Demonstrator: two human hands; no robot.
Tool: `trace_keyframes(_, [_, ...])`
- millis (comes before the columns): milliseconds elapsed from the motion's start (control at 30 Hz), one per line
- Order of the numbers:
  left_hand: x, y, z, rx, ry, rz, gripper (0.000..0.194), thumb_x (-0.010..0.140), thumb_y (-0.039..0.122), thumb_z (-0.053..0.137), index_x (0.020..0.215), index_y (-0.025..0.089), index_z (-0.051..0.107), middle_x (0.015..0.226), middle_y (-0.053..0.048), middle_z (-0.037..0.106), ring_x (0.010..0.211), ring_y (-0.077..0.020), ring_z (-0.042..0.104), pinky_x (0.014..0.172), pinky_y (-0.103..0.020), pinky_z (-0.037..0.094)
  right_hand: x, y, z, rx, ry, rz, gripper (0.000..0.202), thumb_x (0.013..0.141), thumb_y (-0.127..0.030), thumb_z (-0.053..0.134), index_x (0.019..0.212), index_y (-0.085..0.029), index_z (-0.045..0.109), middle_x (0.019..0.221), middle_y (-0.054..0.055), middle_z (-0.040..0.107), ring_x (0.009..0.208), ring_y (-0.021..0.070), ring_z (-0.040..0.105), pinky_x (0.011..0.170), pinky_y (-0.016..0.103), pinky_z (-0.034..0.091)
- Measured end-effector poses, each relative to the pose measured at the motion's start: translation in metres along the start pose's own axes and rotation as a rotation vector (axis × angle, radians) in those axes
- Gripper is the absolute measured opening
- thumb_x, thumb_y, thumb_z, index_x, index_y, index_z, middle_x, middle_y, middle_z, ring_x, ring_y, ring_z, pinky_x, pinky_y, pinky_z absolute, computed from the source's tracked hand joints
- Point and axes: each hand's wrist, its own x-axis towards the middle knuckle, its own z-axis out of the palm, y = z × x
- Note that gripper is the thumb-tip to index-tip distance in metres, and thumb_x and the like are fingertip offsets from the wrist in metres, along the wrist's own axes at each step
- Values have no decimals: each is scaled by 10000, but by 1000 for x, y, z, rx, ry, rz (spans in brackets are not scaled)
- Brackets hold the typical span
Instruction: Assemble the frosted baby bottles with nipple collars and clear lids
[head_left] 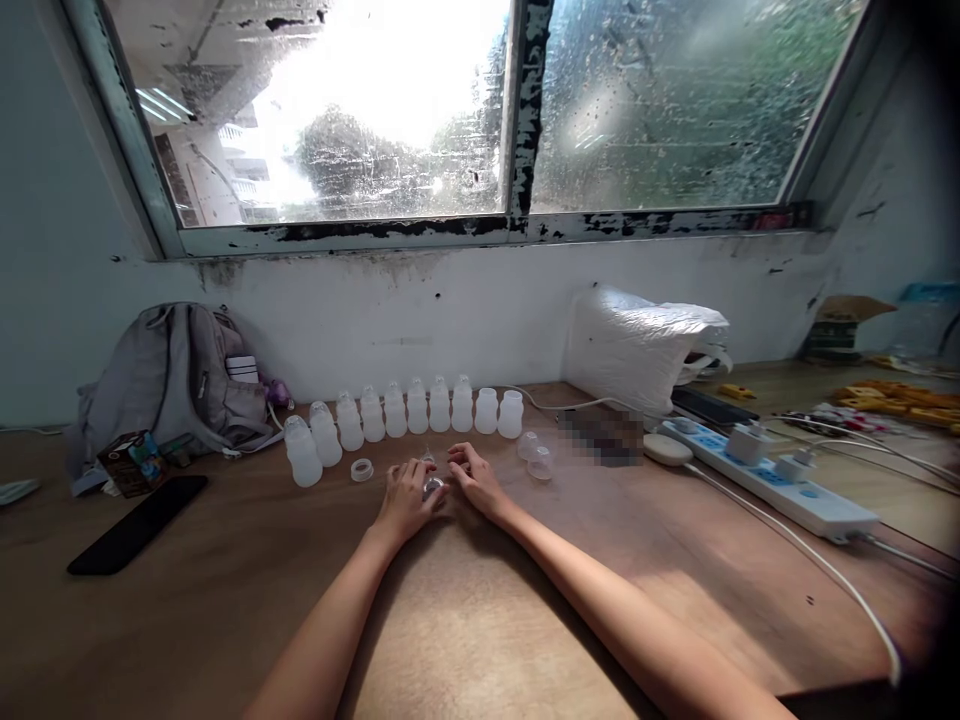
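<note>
My left hand [406,496] is closed around a clear bottle collar ring [433,487], thumb and fingers on its sides. A clear teat tip [427,455] shows just beyond its fingers; whether it sits in the ring I cannot tell. My right hand [475,481] is close beside it, fingers loosely bent and apart, with nothing visible in them. Behind both hands a curved row of several frosted baby bottles [394,410] stands upright. Most have clear teat tops; two at the right end, such as one bottle [511,415], have open tops. A loose collar ring [361,470] lies left of my left hand.
Clear bottle caps [539,463] lie to the right. A black phone [139,525], a small box [135,463] and a grey backpack [184,380] are on the left. At right are a white bag [637,345], a white round device [667,450] and a power strip [780,485] with cables.
</note>
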Motion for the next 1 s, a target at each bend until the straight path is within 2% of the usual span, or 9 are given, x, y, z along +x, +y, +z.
trace_keyframes(67, [1,-1,0,-68,29,-36,166,810,311,446,868,186,539,904,-47,586,886,-191,524,850,-368,316,-2,-1,1,-52,-42,-51,217,709,-129,422,910,-173,489,842,48,578,810,156,531,736,297,408])
trace_keyframes(133, [3,-3,0,-216,67,-117,178,824,294,413,768,175,533,778,-33,591,771,-171,546,751,-315,377,-4,-3,1,-117,-107,-140,283,654,-62,418,902,-172,498,856,48,573,837,160,519,769,301,395])
trace_keyframes(233, [6,-7,1,-499,167,-272,217,828,323,391,738,169,515,696,-16,588,668,-147,555,632,-256,408,-9,-10,1,-167,-201,-273,386,608,-30,432,960,-178,491,912,48,560,885,169,499,808,305,378])
trace_keyframes(333, [7,-8,2,-685,202,-335,220,805,344,429,728,160,520,696,-17,600,674,-142,568,618,-238,418,-13,-16,4,-135,-180,-289,327,667,-98,468,986,-174,469,912,51,547,848,160,501,781,289,392])
trace_keyframes(467, [8,-1,3,-827,141,-341,245,776,367,471,732,141,556,669,-21,603,629,-134,564,566,-221,422,-15,-19,8,-128,-118,-265,203,723,-152,453,923,-179,467,886,47,536,792,144,503,719,258,402])
trace_keyframes(633, [7,7,2,-876,134,-335,283,792,368,451,833,129,597,798,-59,635,713,-153,587,607,-237,457,-15,-20,7,-186,-53,-236,174,668,-121,469,830,-184,473,824,27,511,715,133,483,664,243,394])
trace_keyframes(767, [4,14,-1,-924,92,-338,334,818,379,412,1053,156,496,818,-53,634,659,-149,609,575,-254,486,-11,-18,7,-160,50,-152,49,705,-183,460,754,-184,453,726,8,502,639,123,463,606,234,381])
trace_keyframes(867, [2,19,-3,-858,-3,-244,315,823,367,413,1071,183,474,874,-53,638,700,-150,621,650,-271,493,-7,-13,7,-129,91,-65,41,710,-219,459,728,-188,439,646,-16,489,568,111,443,553,223,360])
trace_keyframes(1000, [-1,24,-3,-698,-19,-163,273,810,311,439,1061,210,474,950,-52,631,784,-153,613,725,-273,466,-5,-8,7,-135,90,-18,35,664,-188,464,678,-192,432,581,-35,463,533,101,423,523,212,332])
